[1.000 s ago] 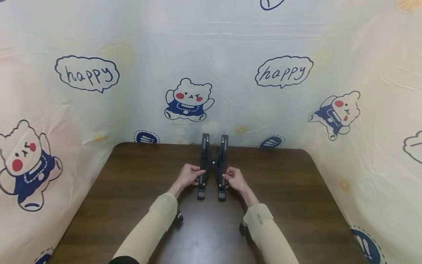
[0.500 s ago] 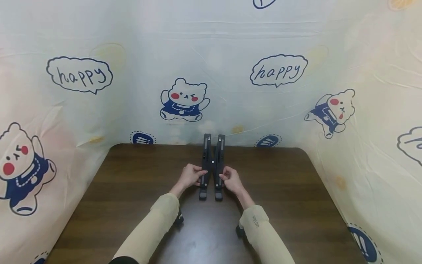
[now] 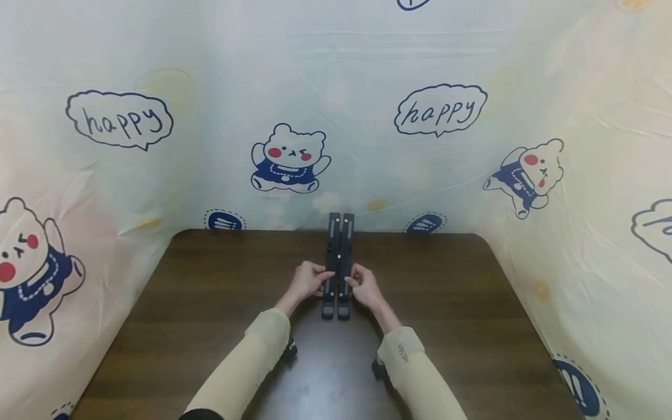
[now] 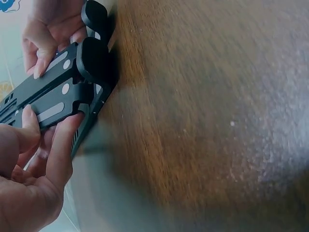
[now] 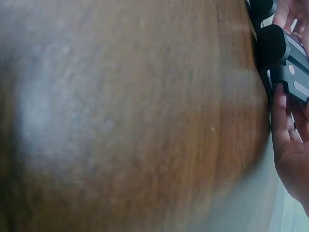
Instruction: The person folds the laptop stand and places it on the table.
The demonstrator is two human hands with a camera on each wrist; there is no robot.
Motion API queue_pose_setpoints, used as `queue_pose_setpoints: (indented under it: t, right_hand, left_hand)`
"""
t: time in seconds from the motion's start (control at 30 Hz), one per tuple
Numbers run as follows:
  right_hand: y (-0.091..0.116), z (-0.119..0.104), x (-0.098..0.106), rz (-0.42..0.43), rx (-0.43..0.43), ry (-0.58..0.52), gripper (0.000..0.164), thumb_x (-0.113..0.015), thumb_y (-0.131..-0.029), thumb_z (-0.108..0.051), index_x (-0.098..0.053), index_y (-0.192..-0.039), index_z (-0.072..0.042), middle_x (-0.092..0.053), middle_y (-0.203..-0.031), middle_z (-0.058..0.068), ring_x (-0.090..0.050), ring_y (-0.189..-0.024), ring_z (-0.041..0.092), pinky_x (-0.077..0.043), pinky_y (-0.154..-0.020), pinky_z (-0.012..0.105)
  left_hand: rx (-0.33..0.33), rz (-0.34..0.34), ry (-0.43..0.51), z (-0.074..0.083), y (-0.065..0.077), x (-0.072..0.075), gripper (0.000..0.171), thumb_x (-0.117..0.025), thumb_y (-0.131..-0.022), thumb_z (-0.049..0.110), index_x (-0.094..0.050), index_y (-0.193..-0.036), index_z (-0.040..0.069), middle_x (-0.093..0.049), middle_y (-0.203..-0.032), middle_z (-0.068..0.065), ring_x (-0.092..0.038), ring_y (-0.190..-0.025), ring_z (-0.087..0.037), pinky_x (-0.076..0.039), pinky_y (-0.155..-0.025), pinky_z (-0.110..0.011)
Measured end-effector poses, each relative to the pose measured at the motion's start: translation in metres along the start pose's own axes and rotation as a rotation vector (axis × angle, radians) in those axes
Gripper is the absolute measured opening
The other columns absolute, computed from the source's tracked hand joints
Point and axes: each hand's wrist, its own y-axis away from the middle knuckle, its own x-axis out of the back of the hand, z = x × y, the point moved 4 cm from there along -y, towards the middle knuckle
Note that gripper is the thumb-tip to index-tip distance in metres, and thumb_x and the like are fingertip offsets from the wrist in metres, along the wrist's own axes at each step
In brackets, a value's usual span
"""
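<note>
The two arms of the black folding stand (image 3: 339,248) had just swung together: half a second before, a narrow V parted them, and a second before, a wider one. Now the left bar (image 3: 333,239) and right bar (image 3: 346,242) lay side by side, nearly parallel, only a slim gap showing between their blunt near ends (image 3: 328,312). The folding in hand therefore looked almost through, with little sideways travel apparently left.

The stand was about midway along the far edge of the bench (image 3: 446,303), well apart from both far corners, its long axis pointing from the far edge toward the near one. Its far tip overlapped the far edge in the head view; whether it overhung could not be told.

Both hands were partly closed. The left hand (image 3: 308,280) pinched the left bar, thumb on top and fingers at its outer side and underside; the right hand (image 3: 364,287) gripped the right bar likewise.
</note>
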Motion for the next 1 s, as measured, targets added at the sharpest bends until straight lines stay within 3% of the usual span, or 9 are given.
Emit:
queue_pose_setpoints:
  t: [0.37, 0.7, 0.87, 1.0]
  right_hand:
    - [0.002, -0.002, 0.0, 0.006, -0.021, -0.018, 0.017, -0.065, -0.104, 0.005, -0.055, -0.092, 0.0, -0.08, -0.1, 0.024, -0.067, -0.076, 0.016, -0.054, -0.064, 0.024]
    - [0.005, 0.0, -0.006, 0.034, -0.042, -0.037, 0.016, -0.064, -0.107, 0.001, -0.056, -0.094, 0.0, -0.075, -0.088, 0.019, -0.061, -0.068, 0.013, -0.053, -0.062, 0.023]
    - [0.004, 0.004, 0.003, 0.036, -0.101, -0.105, 0.012, -0.07, -0.106, -0.004, -0.067, -0.098, 0.004, -0.08, -0.099, 0.023, -0.072, -0.076, 0.014, -0.066, -0.068, 0.031]
    - [0.0, 0.003, 0.023, 0.014, -0.209, -0.303, 0.015, -0.072, -0.104, -0.002, -0.071, -0.115, 0.009, -0.08, -0.112, 0.028, -0.08, -0.088, 0.019, -0.07, -0.087, 0.042]
  left_hand:
    - [-0.014, -0.017, 0.022, 0.006, 0.004, -0.005, 0.034, -0.073, -0.107, 0.014, -0.074, -0.133, -0.008, -0.08, -0.118, -0.027, -0.072, -0.066, -0.014, -0.068, -0.063, -0.031]
    - [-0.015, -0.022, 0.049, 0.001, 0.005, -0.002, 0.036, -0.072, -0.107, 0.014, -0.072, -0.135, -0.008, -0.078, -0.127, -0.03, -0.076, -0.073, -0.015, -0.069, -0.067, -0.031]
    - [-0.031, -0.097, 0.116, -0.006, 0.004, -0.003, 0.039, -0.072, -0.108, 0.016, -0.07, -0.137, -0.01, -0.077, -0.129, -0.031, -0.082, -0.09, -0.027, -0.07, -0.076, -0.035]
    - [0.0, -0.174, 0.196, -0.012, 0.005, -0.002, 0.05, -0.073, -0.107, 0.018, -0.062, -0.143, -0.015, -0.071, -0.138, -0.035, -0.08, -0.114, -0.039, -0.069, -0.091, -0.041]
